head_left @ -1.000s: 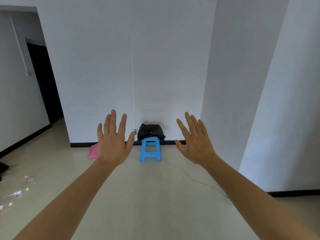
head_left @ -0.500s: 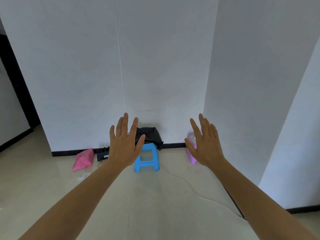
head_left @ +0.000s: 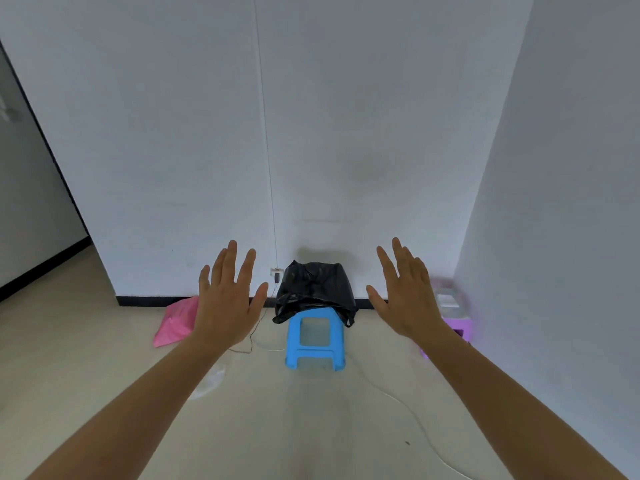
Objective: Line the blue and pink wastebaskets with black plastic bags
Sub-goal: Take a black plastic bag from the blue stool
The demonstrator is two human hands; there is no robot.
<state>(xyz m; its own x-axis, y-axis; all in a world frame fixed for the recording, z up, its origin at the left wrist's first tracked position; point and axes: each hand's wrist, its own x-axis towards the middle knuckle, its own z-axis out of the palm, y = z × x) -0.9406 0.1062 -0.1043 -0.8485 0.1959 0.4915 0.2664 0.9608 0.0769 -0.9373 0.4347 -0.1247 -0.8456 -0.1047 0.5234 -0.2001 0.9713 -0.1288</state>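
A heap of black plastic bags rests on a small blue stool against the white wall. Left of it a pink object lies on its side on the floor; whether it is a wastebasket I cannot tell. No blue wastebasket shows. My left hand is raised in front of me, palm forward and fingers spread, holding nothing, left of the stool. My right hand is raised the same way, right of the stool, also without anything in it.
A purple stool with a clear container on it stands in the right corner, partly behind my right hand. A thin white cable runs across the pale tiled floor. A wall projects on the right; a passage opens at far left.
The camera has come closer to the wall and turned right, so the stool and bags look larger. Both hands stay raised and spread apart.
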